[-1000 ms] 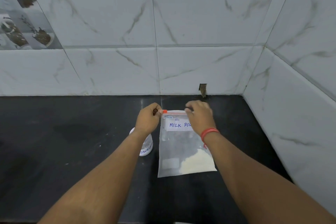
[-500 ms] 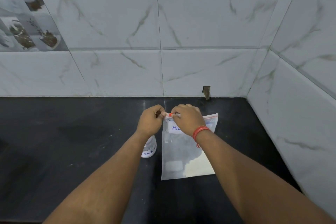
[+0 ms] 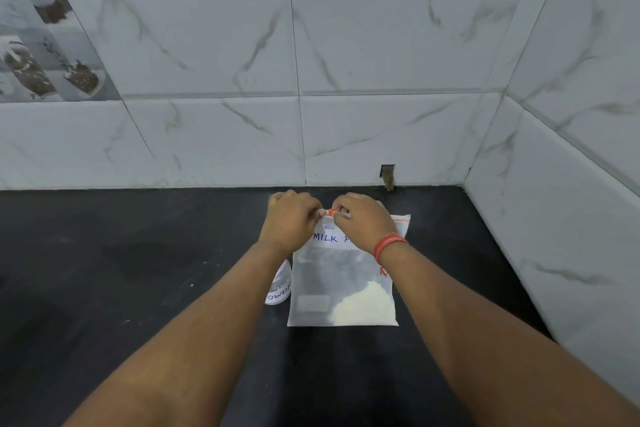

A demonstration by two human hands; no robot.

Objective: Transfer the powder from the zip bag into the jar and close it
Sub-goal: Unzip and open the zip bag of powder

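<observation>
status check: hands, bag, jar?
Both hands, left and right, pinching the bag top at its orange slider. Powder in bag. Jar beside it, half hidden by left forearm.

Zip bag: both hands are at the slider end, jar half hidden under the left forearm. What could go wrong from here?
1. The jar stands under the left forearm, close beside the zip bag; a dropped elbow might tip it.
2. Left hand and right hand pinch one top corner; a hard pull could jerk the bag and scatter the powder over the counter.
</observation>
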